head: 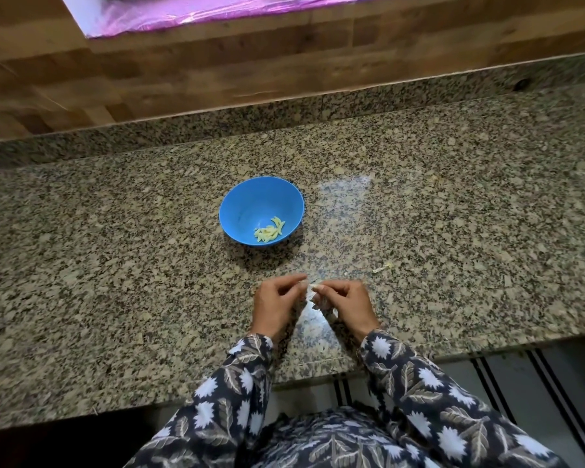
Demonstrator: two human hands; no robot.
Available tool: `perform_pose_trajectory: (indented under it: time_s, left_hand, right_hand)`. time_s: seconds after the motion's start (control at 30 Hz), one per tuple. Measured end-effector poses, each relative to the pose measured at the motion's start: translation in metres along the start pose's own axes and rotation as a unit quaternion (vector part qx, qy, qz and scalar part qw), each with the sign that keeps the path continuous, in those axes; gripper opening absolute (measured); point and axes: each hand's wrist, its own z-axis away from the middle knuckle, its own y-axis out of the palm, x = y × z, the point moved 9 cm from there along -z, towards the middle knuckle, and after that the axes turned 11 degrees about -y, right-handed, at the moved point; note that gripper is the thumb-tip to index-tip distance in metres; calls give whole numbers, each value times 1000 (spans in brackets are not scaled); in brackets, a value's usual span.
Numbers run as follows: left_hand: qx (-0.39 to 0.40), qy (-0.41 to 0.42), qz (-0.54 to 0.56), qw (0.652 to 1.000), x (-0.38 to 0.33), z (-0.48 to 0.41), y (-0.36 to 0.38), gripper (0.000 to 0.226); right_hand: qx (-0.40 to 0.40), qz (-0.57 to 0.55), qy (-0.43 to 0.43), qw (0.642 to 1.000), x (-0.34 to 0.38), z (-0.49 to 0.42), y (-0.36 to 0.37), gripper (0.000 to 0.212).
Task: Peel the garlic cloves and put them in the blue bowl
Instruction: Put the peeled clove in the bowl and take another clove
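A blue bowl (pixel 237 211) stands on the granite counter, holding several pale peeled garlic cloves (pixel 269 230) at its near right side. Below it, close to the counter's front edge, my left hand (pixel 275 307) and my right hand (pixel 347 304) meet fingertip to fingertip. Between them they pinch a small whitish garlic clove (pixel 310 289), mostly hidden by the curled fingers. A scrap of pale garlic skin (pixel 385 266) lies on the counter to the right of my hands.
The speckled granite counter (pixel 115 265) runs left to right with a raised granite lip at the back. Behind it is a wood-look wall (pixel 217 62) and a pink-lit window ledge. The counter's front edge is just below my wrists.
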Motion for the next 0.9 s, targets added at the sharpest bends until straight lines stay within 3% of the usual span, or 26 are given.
perform_pose_trajectory:
  time_s: [0.17,0.33,0.43,0.6,0.77,0.9]
  left_hand:
    - [29,-29,80,996,-1,-2,6,26]
    - [61,-13,76,995,-4,-2,9,23]
    - [82,-30,116,989,0,-3,11,24]
    - [123,-101,241,957,13,2,16,39]
    - [99,-147,365,914,23,4,16,39]
    - [68,-159,384,907,28,7,17,35]
  right_hand:
    - [19,19,-12,1000,3,1,3,11]
    - [53,32,-21,998,8,1,5,17]
    - [45,-55,9,997,7,2,4,30]
    - [45,-148,93,984,-1,9,8,23]
    - [-7,-140,118,983,-10,11,4,21]
    - [-28,-108,95,989,-11,13,-1,11]
